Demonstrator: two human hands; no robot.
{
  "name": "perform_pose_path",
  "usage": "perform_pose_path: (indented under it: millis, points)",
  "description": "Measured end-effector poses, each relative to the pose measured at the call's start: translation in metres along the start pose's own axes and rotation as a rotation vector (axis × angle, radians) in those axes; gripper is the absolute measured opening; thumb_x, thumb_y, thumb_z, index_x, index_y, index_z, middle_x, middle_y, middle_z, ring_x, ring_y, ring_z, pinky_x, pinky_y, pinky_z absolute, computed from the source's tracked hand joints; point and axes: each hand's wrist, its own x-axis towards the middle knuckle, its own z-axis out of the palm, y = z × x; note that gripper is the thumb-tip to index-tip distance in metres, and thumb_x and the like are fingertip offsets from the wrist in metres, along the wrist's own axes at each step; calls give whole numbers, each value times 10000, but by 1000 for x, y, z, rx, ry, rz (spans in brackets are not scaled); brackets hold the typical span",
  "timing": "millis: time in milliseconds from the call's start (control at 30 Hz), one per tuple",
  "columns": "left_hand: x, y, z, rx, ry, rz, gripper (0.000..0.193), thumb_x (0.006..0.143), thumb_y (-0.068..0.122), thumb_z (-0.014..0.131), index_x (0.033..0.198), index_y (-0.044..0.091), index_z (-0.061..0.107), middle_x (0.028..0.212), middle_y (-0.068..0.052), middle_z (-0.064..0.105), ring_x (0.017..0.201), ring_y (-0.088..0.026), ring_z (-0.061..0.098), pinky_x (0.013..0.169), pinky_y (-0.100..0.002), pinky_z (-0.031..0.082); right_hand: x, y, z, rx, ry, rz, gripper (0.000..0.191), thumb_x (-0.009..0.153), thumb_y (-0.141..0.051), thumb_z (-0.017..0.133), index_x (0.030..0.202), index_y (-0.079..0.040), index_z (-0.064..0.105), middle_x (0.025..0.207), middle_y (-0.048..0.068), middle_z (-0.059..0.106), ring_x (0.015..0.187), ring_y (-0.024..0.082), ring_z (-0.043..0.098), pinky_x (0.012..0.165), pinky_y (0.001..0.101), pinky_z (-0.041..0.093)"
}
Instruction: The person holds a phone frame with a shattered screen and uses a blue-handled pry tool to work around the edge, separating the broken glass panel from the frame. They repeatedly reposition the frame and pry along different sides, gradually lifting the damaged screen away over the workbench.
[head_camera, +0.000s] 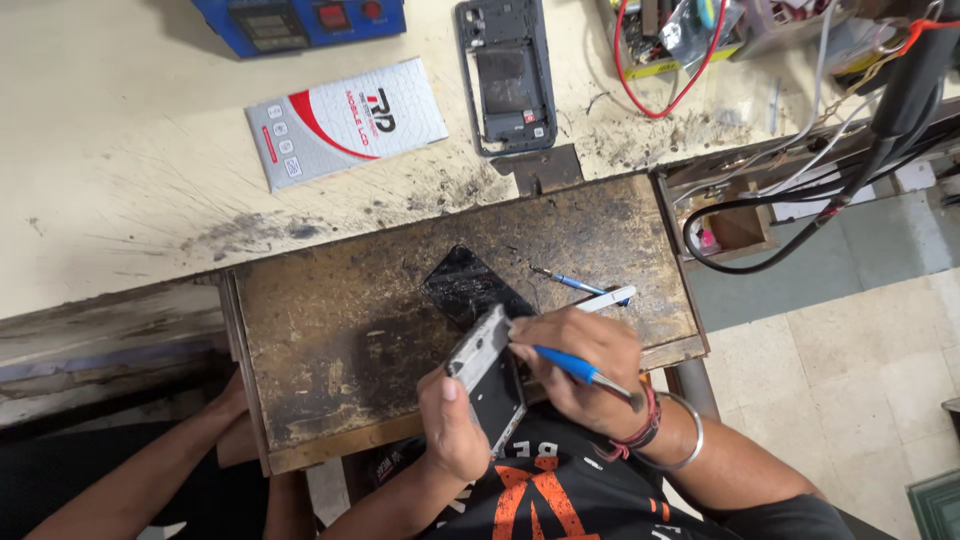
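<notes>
My left hand (452, 420) grips a phone body (484, 372) with a silver frame, held tilted over the front edge of a worn pull-out board (330, 330). My right hand (580, 365) holds a blue-handled tool (572, 366) with its tip against the top of the phone body. A cracked black screen panel (472, 285) lies on the board just beyond the phone. A white pen-like tool (612, 297) and a thin blue-handled screwdriver (565, 281) lie behind my right hand.
On the cream bench lie a dark phone back frame (506, 72), a white and red flat box (345, 120), a blue device (300, 20) and red wires (665, 90). Black cables (800, 225) hang at right. Another person's arm (150, 480) rests at lower left.
</notes>
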Motion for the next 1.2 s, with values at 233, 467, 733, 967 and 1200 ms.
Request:
perform_pose_path:
  millis: [233, 467, 733, 967, 1200]
  points:
    - [2, 6, 3, 91, -65, 2, 669, 1113, 424, 319, 1265, -148, 631, 1153, -227, 733, 1084, -274, 727, 949, -342, 547, 1, -1, 0, -5, 54, 0, 54, 923, -29, 733, 941, -44, 684, 910, 88, 737, 860, 233, 786, 728, 312, 625]
    - [14, 9, -2, -81, 60, 14, 693, 1138, 452, 276, 1390, -140, 535, 1364, -254, 647, 1230, -317, 652, 1065, -396, 518, -13, -4, 7, 26, -182, 157, 79, 865, -65, 743, 937, -63, 711, 862, 85, 728, 747, 267, 739, 644, 342, 578]
    - [29, 8, -19, -570, 209, -146, 866, 1092, 634, 182, 1557, -70, 380, 1474, -259, 545, 1354, -389, 554, 1149, -494, 452, -42, 13, 3, 326, -186, 457, 66, 999, -103, 642, 967, -50, 664, 1070, 96, 735, 971, 176, 707, 849, 296, 542]
    - [33, 19, -16, -687, 111, -190, 943, 1043, 721, 215, 1603, -28, 331, 1538, -240, 491, 1436, -380, 500, 1205, -496, 416, -74, 37, 24, 810, -185, 882, 298, 1036, -120, 534, 1289, 23, 604, 977, 27, 674, 715, 81, 524, 629, 243, 449]
    - [33, 31, -18, -501, 91, -90, 754, 1082, 574, 362, 1625, 55, 299, 1486, -210, 540, 1364, -312, 572, 1178, -436, 463, -90, 47, 27, 849, -330, 1022, 267, 1006, -147, 619, 1152, 63, 697, 762, -1, 664, 637, 55, 521, 546, 226, 406]
